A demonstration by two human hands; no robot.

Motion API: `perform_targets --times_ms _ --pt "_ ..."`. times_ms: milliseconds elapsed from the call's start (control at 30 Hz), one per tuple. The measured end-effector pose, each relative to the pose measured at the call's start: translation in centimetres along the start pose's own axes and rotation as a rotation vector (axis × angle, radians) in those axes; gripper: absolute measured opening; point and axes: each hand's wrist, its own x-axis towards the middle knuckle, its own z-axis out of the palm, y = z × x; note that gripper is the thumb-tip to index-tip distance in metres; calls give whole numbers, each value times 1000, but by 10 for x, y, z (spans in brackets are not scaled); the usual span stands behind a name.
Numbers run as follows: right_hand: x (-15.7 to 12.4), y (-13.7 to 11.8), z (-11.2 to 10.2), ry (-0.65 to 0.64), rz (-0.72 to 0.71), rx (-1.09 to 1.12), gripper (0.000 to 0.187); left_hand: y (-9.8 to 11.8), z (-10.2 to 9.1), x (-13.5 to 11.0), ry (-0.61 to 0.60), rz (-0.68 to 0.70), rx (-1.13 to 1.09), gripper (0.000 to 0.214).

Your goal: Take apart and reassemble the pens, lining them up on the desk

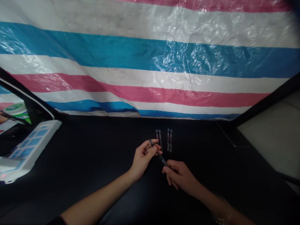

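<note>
A dark slim pen slants between my two hands, just above the black table. My left hand is closed round its upper end, thumb against fingers. Lower down, my right hand pinches the other end of the pen. Beyond the hands lie similar pens in two pairs. The right pair is in full view, with the pens side by side and their tips pointing away. My left fingers partly cover the left pair.
A white power strip with blue sockets lies at the left. Striped plastic sheeting hangs behind the black table. Dark frame bars slope at both sides. Past the left bar stands a green and white tub.
</note>
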Motion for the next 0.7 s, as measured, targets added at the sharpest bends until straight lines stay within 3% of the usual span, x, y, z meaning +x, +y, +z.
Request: perform_targets --times_ms 167,333,533,700 --pt "-3 -4 0 69 -116 -81 26 2 -4 5 12 9 72 38" --pt "-4 -9 -2 114 -123 -89 22 2 -10 12 34 -5 56 57" --pt "-3 -8 -2 106 -126 -92 19 1 -11 15 20 -3 66 40" --pt "-1 -6 -3 104 -120 -92 17 0 -11 17 39 12 62 42"
